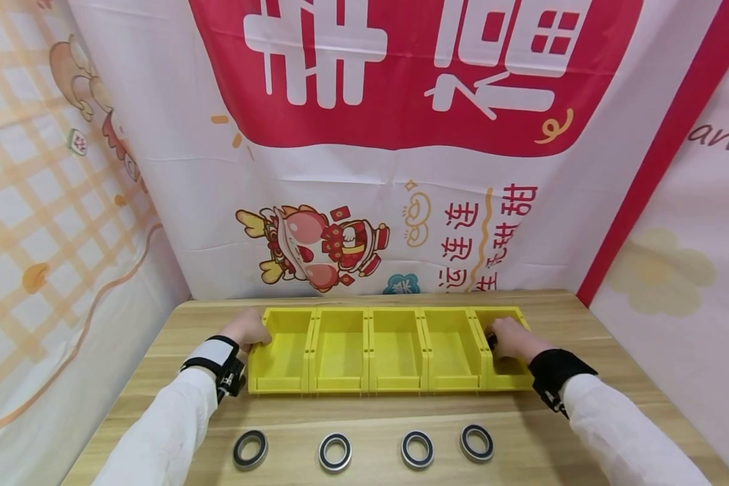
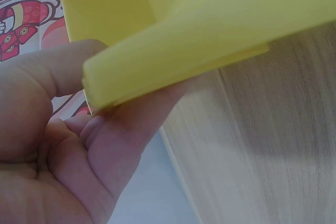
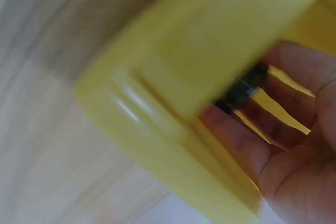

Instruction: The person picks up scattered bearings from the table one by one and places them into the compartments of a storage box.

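The left hand (image 1: pixel 250 329) pinched the left bin's wall (image 2: pixel 168 61), and a still grip there seemed best. The right hand (image 1: pixel 511 337) held a black thing (image 3: pixel 244 87) inside the right bin (image 1: pixel 510 383); it seemed wise to mind the sides. Room to move lay between that bin and four rings (image 1: pixel 417 464).

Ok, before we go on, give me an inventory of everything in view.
Bins: 5, yellow, side by side on the table
Bearings: 4, black and silver, spaced along the table on the near side of the bins
Part: 1, black, in the right hand at the rightmost bin; type unclear
Table: 1, wood-toned, under the bins
Hangings: count unclear, mostly white with coloured prints, behind and both sides
Straps: 2, mainly black, on the wrists
Sleeves: 2, white, on the arms
Left hand: 1, bare, gripping the leftmost bin's wall
Right hand: 1, bare, holding the part
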{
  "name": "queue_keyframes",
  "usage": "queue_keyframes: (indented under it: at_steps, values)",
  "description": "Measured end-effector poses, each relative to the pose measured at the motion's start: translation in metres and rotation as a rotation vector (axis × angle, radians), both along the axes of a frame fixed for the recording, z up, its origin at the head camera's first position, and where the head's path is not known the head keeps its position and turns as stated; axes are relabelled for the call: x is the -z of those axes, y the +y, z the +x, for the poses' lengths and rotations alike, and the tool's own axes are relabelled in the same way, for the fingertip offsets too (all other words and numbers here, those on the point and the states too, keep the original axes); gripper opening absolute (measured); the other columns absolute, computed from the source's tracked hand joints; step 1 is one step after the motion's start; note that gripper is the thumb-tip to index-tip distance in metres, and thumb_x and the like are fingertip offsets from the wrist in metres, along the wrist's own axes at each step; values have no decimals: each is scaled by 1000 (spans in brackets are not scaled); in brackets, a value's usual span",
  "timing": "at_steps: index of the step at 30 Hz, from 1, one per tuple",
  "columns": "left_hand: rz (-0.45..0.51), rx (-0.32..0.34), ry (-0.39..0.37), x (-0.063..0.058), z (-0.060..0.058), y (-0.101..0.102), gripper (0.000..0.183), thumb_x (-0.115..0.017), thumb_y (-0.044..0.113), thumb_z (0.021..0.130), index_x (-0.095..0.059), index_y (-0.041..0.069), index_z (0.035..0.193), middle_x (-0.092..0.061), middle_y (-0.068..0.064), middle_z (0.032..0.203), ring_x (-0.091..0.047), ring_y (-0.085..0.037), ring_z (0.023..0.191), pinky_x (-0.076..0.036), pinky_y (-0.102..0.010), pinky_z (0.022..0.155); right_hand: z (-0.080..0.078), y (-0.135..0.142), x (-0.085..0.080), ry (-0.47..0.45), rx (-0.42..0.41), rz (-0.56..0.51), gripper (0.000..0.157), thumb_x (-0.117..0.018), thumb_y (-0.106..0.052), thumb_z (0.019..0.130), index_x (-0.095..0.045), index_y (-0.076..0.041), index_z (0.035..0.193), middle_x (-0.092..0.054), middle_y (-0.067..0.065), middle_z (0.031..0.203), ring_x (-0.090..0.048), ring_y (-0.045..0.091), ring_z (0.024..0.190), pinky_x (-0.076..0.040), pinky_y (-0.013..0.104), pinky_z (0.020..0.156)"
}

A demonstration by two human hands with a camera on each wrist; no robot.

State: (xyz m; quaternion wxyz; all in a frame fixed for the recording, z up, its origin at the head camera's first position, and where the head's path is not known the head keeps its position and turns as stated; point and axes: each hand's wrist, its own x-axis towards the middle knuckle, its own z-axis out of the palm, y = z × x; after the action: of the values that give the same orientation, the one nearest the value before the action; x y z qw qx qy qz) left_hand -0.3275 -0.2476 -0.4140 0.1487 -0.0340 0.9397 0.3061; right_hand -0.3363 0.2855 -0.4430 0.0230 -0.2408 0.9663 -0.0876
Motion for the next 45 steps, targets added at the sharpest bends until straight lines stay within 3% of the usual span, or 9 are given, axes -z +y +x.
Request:
queue_keyframes:
  at_steps: [3,7,11,15,22,29,36,40,45]
  values:
    - [-3,2,-4,1,0,-2,18,-59,-2,72,-51,-2,88,-53,-12,77,-52,-18,58,-44,-24,48,3,-3,-26,-21,17,-9,37,-76,-5,69,-66,9,103,-67,21,97,-63,34,89,-52,45,79]
    - [0,2,1,0,1,-2,17,-58,-3,72,-50,-2,87,-53,-12,77,-50,-17,57,-43,-24,47,13,-8,-78,-37,90,-43,46,-71,-15,83,-59,10,120,-59,29,118,-54,47,111,-43,57,93]
    - [6,0,8,-2,2,-1,17,-57,-3,72,-50,-2,87,-53,-12,77,-50,-17,56,-44,-24,48,36,-10,-120,47,133,-111,66,-66,-30,90,-40,-1,143,-38,32,141,-41,53,123,-37,65,95]
    - [9,1,8,-4,3,-1,15,-56,-3,72,-50,-1,85,-53,-11,75,-47,-15,53,-43,-24,47,66,-14,-135,180,95,-179,81,-65,-38,90,-19,-19,154,-12,27,155,-25,58,131,-36,72,87]
    - [11,0,13,-4,5,-1,12,-54,-4,71,-46,3,77,-53,-10,72,-42,-12,48,-41,-23,45,118,-35,-97,278,-22,-178,83,-66,-37,89,-16,-27,154,10,9,160,-2,52,140,-17,80,92]
    - [13,-6,8,-6,4,0,15,-52,-5,71,-42,6,72,-50,-9,69,-38,-10,45,-38,-21,44,149,-51,-41,221,-35,-137,81,-67,-44,86,-23,-33,153,8,5,161,-3,50,141,-19,81,89]
    - [26,-3,10,-4,3,1,19,-52,-6,70,-39,8,68,-49,-9,69,-43,-12,48,-41,-23,45,165,-51,8,-122,-20,-86,75,-56,-59,87,-22,-39,152,2,5,161,-1,47,142,-18,83,86]
    - [26,-1,14,-2,2,0,20,-52,-6,70,-38,9,67,-49,-9,70,-46,-14,50,-43,-23,46,169,-45,30,-281,-80,-101,73,-49,-62,89,-23,-35,152,-6,13,160,-5,50,141,-16,85,83]
    - [28,-4,12,-2,2,1,17,-52,-5,70,-41,7,69,-51,-10,73,-49,-15,53,-45,-24,48,170,-42,42,-319,-121,-131,68,-48,-56,93,-29,-29,151,-20,17,157,-16,50,139,-17,85,81]
